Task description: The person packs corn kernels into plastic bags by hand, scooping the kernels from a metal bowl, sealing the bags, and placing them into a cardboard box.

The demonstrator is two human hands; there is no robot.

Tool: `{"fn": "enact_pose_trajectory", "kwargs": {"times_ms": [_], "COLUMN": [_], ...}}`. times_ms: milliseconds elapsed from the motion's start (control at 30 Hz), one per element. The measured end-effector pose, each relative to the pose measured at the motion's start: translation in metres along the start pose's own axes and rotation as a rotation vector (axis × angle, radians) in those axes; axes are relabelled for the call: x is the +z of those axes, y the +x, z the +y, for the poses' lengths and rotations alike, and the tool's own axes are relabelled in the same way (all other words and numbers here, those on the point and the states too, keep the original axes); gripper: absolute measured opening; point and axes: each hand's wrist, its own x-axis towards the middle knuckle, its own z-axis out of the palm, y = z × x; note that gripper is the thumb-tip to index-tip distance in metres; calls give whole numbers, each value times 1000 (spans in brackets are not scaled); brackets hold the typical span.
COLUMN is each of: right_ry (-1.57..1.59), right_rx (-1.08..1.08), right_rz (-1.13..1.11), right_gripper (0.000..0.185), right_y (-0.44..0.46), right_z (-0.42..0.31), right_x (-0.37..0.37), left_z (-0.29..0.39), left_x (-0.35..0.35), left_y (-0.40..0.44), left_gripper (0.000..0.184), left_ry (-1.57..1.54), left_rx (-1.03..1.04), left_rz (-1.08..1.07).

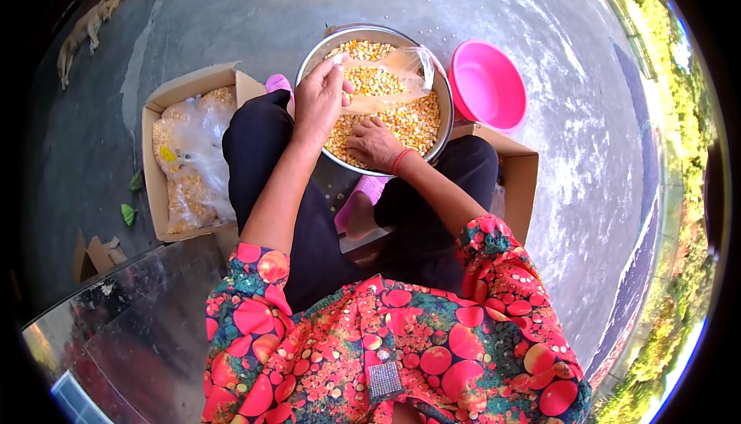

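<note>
A large metal basin sits between my knees, full of loose yellow corn kernels. My left hand is raised over its left side, closed with thumb and fingertips pinching the edge of a clear plastic bag. This bag stretches rightward across the basin, and kernels show through and around it. Lower down, my right hand, with a red bracelet at the wrist, is down in the kernels with fingers curled around some of them; the fingertips are partly hidden.
Beside the basin at right stands a pink plastic tub. A cardboard box with filled bags of corn is at left. Another cardboard box is by my right knee. A dog lies on the concrete floor.
</note>
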Motion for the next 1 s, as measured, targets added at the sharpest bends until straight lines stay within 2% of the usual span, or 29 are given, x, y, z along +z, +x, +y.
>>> {"fn": "enact_pose_trajectory", "kwargs": {"times_ms": [100,167,233,267,300,367,400,467,500,567,600,700,733,867,933,1000], "right_ry": [-44,-27,55,57,56,348,349,751,747,1740,1841,2054,2069,2007,1936,1829], "right_rx": [99,80,258,232,233,529,529,729,729,976,1009,858,761,595,427,422], "right_rz": [-96,-89,-147,-17,-17,34,32,332,333,484,608,778,766,908,938,946], "right_gripper": [12,15,16,17,17,18,18,22,22,25,23,23,24,21,19,20], "right_y": [-13,-17,-20,-23,-25,-25,-26,-28,-31,-36,-36,-32,-26,12,32,52], "right_z": [14,25,27,29,32,38,37,36,36,29,24,14,11,5,8,9], "right_x": [-10,-7,-8,-6,-6,-7,-8,-13,-22,-44,-51,-81,-96,-145,-156,-156], "left_z": [-2,-2,0,0,0,1,1,2,1,0,-1,1,1,1,1,1], "left_x": [1,1,1,1,0,0,0,1,1,1,1,1,2,3,2,1], "left_y": [1,1,-1,-1,-1,-1,-1,-2,-2,-1,-1,-2,-2,-2,-3,-3], "left_gripper": [29,30,29,29,29,29,29,29,29,29,29,29,29,29,30,30], "left_ry": [5,5,-3,-2,-3,-5,0,2,4,6,4,4,6,17,12,10], "left_rx": [1,8,-2,-2,-8,-14,-10,-4,-7,-9,-4,-5,-9,-5,-10,-17], "left_rz": [-5,-8,-3,-3,-3,-2,2,2,1,2,2,1,-1,-3,-3,-2]}}
